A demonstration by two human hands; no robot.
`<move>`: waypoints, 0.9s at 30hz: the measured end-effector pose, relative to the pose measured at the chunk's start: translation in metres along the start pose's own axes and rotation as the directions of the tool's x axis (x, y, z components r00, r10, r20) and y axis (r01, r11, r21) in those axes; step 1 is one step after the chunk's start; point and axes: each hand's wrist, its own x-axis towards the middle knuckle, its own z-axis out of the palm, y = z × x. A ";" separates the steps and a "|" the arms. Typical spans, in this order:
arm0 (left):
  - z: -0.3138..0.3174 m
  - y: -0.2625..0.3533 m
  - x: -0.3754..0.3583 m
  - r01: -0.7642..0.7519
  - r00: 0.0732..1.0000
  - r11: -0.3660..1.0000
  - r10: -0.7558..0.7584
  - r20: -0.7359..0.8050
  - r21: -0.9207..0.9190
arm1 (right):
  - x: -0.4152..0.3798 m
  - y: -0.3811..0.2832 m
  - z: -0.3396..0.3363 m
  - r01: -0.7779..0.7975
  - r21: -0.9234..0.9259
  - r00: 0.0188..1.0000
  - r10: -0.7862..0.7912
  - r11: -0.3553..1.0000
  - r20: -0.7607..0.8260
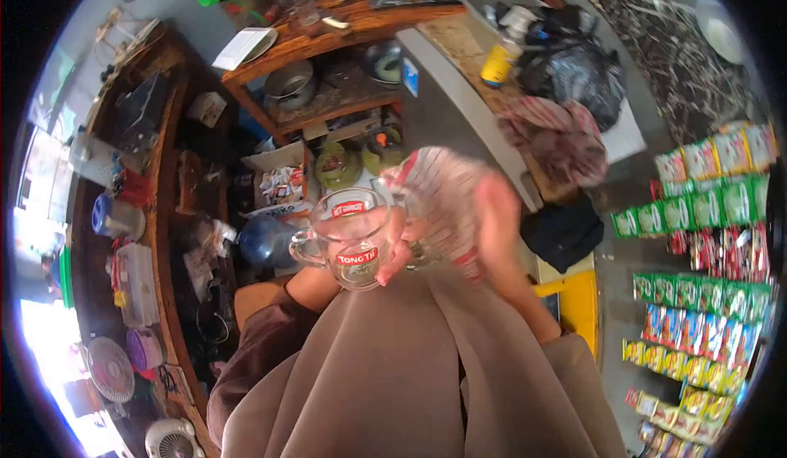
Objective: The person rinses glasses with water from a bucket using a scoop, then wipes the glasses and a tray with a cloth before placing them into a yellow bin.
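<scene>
A clear glass mug [358, 237] with red labels is held up in front of the body by my left hand [395, 249], whose fingers are seen beside and through the glass. Another glass shape shows just behind it, partly hidden. My right hand [498, 220], smeared by motion, is at a striped cloth [447, 200] to the right of the mug. The cloth hangs between the two hands, and its left edge comes close to the mug's rim.
Wooden shelves [168, 269] line the left side. Ahead stand a wooden table [361, 25] and a grey cabinet [447, 106] bearing a spray bottle [502, 56], a black bag [574, 69] and a crumpled cloth [557, 138]. Sachet strips [697, 212] hang at right.
</scene>
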 end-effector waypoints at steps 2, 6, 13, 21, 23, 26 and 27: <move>-0.005 -0.024 0.017 0.115 0.989 0.989 -0.106 0.103 -0.091 | -0.034 0.001 -0.006 0.063 -0.165 0.989 -0.040 0.984 0.141; 0.001 -0.089 0.057 0.276 0.941 0.946 -0.229 0.247 -0.173 | -0.079 -0.021 -0.045 0.200 0.016 0.978 -0.201 0.980 0.064; 0.018 -0.199 0.118 0.573 0.776 0.811 -0.491 0.395 -0.119 | -0.194 -0.050 -0.125 0.411 -0.276 0.879 -0.458 0.869 -0.133; 0.003 -0.314 0.155 0.820 0.555 0.492 -0.561 0.614 -0.293 | -0.277 -0.049 -0.233 -0.054 0.170 0.955 0.101 0.984 -0.280; 0.006 -0.332 0.156 0.851 0.516 0.438 -0.598 0.613 -0.288 | -0.300 -0.042 -0.235 -0.029 0.280 0.935 0.125 0.959 -0.330; 0.002 -0.346 0.165 0.876 0.479 0.379 -0.612 0.630 -0.299 | -0.332 -0.034 -0.221 0.105 0.033 0.761 -0.059 0.994 -0.646; 0.001 -0.349 0.169 0.883 0.468 0.361 -0.620 0.630 -0.300 | -0.340 -0.039 -0.207 0.137 -0.215 0.582 -0.254 0.967 -0.772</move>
